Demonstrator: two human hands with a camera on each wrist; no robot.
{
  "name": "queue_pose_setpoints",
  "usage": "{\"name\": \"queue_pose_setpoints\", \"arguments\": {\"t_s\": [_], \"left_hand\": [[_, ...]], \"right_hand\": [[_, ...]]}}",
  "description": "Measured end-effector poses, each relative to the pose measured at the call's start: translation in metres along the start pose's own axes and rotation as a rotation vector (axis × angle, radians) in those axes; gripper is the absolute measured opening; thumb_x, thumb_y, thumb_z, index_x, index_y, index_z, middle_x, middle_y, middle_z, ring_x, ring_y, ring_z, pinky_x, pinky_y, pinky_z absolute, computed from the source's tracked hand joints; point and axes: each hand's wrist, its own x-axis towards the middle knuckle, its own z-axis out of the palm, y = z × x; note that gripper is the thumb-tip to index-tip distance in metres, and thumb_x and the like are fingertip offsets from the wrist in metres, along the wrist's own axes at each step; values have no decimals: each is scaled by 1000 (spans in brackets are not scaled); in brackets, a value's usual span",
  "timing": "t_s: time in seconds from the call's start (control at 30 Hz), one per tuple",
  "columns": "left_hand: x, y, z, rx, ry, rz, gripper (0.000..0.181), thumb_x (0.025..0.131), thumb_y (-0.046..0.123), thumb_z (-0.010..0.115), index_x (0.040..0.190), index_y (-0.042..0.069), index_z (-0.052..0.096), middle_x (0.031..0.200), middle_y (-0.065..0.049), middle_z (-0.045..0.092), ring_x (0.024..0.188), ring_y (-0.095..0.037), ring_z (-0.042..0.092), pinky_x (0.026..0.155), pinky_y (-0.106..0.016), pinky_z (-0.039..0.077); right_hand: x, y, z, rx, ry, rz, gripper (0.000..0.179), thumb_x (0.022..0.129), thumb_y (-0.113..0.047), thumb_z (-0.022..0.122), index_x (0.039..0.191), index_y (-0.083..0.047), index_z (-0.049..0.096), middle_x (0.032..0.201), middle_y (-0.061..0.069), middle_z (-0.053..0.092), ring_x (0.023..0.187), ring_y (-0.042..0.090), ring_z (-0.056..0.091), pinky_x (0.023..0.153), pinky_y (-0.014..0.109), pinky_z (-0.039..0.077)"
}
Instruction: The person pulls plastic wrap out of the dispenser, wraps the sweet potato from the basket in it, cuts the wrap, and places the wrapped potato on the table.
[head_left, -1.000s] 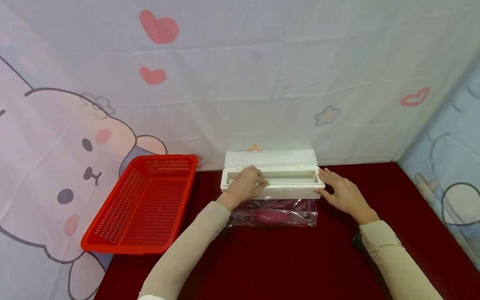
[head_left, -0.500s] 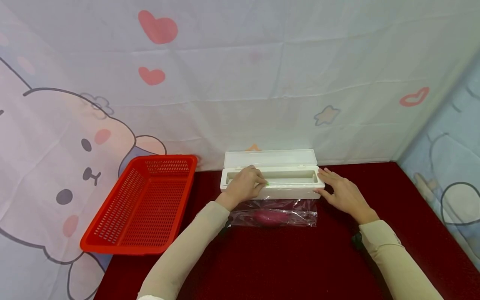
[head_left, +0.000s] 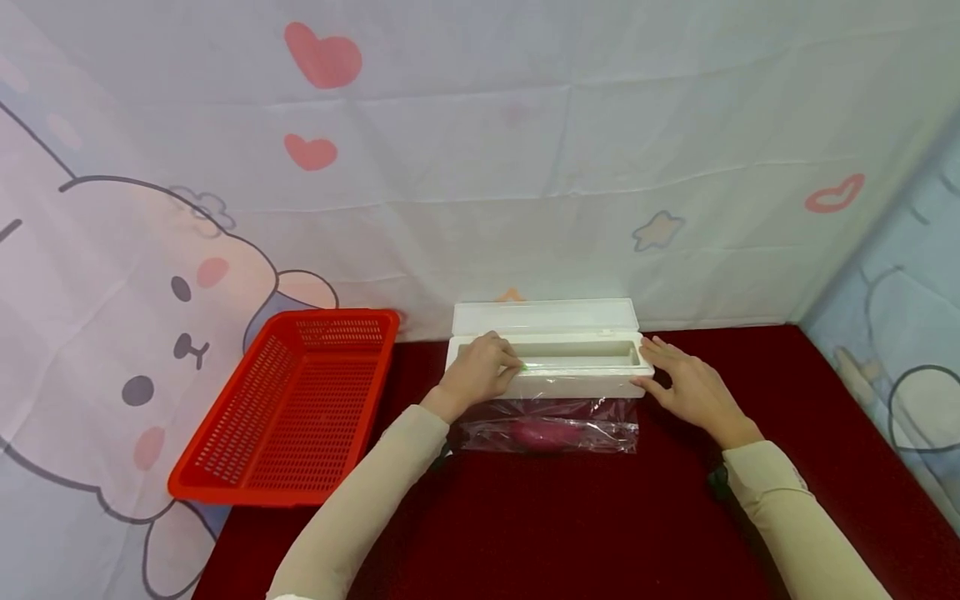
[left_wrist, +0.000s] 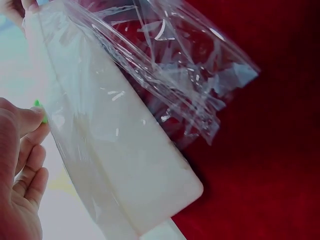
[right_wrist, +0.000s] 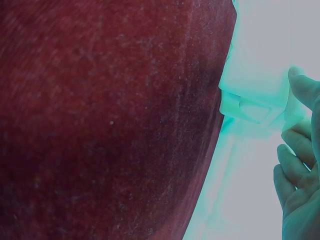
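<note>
A long white cling film box (head_left: 570,387) stands on the dark red cloth with its lid (head_left: 543,317) up at the back. Clear film (left_wrist: 210,75) hangs over its front and spreads onto the cloth. My left hand (head_left: 476,369) is at the box's front rim, left of the middle, thumb and forefinger pinching a small green slide cutter (left_wrist: 40,111). At the right end, my right hand (head_left: 684,387) holds the box's corner, thumb at the front and fingers by the top edge. A pinkish oblong thing (head_left: 547,434) lies under or in the film, blurred by it.
A red perforated plastic basket (head_left: 360,417) stands at the left of the cloth-covered table (head_left: 570,533). Behind the box hangs a pale printed curtain (head_left: 480,167), close to the raised lid.
My left hand has slid a little to the left along the box's front rim with the green slide cutter. My right hand stays at the right end.
</note>
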Motion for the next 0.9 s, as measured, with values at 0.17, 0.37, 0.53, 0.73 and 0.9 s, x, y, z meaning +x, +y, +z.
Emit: {"name": "queue_pose_setpoints", "arguments": {"t_s": [0.17, 0.37, 0.53, 0.73, 0.9], "left_hand": [[-3, -3, -3, 13, -6, 0, 11, 96, 15, 79, 102, 14, 87, 103, -1, 81, 97, -22, 69, 84, -33, 60], [-8, -9, -5, 11, 2, 24, 9, 95, 14, 79, 99, 12, 88, 99, -2, 80, 95, -23, 69, 87, -34, 58], [-14, -14, -6, 30, 17, 38, 9, 94, 13, 81, 100, 12, 88, 98, -2, 80, 94, -22, 69, 87, -32, 57], [-21, -20, -10, 26, 31, 41, 10, 93, 12, 80, 99, 12, 88, 98, -2, 80, 94, -23, 68, 87, -34, 57], [-28, -26, -14, 38, 43, 51, 10, 92, 9, 81, 98, 12, 88, 97, -3, 80, 94, -24, 69, 89, -36, 57]], "right_hand": [[-1, 0, 0, 2, 5, -1, 69, 97, -33, 80, 152, 0, 56, 156, 23, 54, 143, 48, 52, 105, 66, 51], [-1, -1, -1, 1, -6, 12, 69, 97, -34, 80, 152, 0, 56, 156, 23, 54, 144, 48, 52, 107, 66, 50], [-1, -1, -1, 5, -2, 13, 68, 97, -34, 80, 151, -1, 57, 156, 23, 55, 143, 47, 53, 107, 66, 49], [0, -1, 0, 4, 0, 7, 68, 97, -34, 80, 151, 0, 57, 156, 23, 54, 143, 47, 53, 108, 66, 49], [0, -1, 0, -1, 7, 2, 68, 97, -34, 80, 151, 0, 57, 155, 23, 55, 143, 47, 53, 107, 66, 50]]}}
